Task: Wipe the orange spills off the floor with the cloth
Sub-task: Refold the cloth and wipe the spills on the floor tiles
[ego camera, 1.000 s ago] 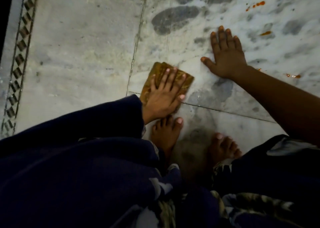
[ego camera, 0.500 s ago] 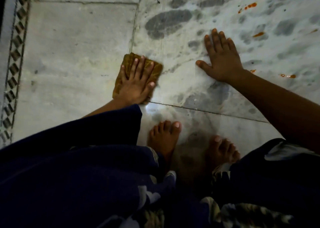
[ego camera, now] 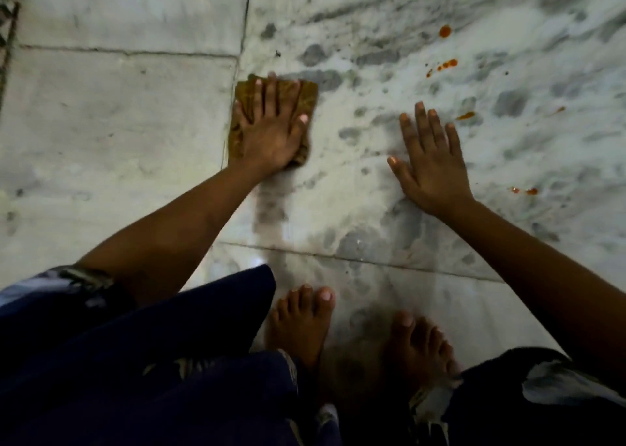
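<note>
- You have one cloth [ego camera: 276, 120], brown and folded, lying flat on the floor.
- You show two hands: your left hand [ego camera: 271, 130] lies on the cloth, and your right hand [ego camera: 430, 167] lies on bare floor.
- You have two bare feet in view: the left foot [ego camera: 301, 323] and the right foot [ego camera: 420, 344].
- You can count four patches of orange spills: a single drop [ego camera: 444, 31], a short trail of drops [ego camera: 443, 65], a streak [ego camera: 465, 116] and a pair of spots [ego camera: 524, 191]; a fainter mark further right is too blurred to count.
- You can see four marble slabs [ego camera: 118, 113], split by joint lines.
</note>
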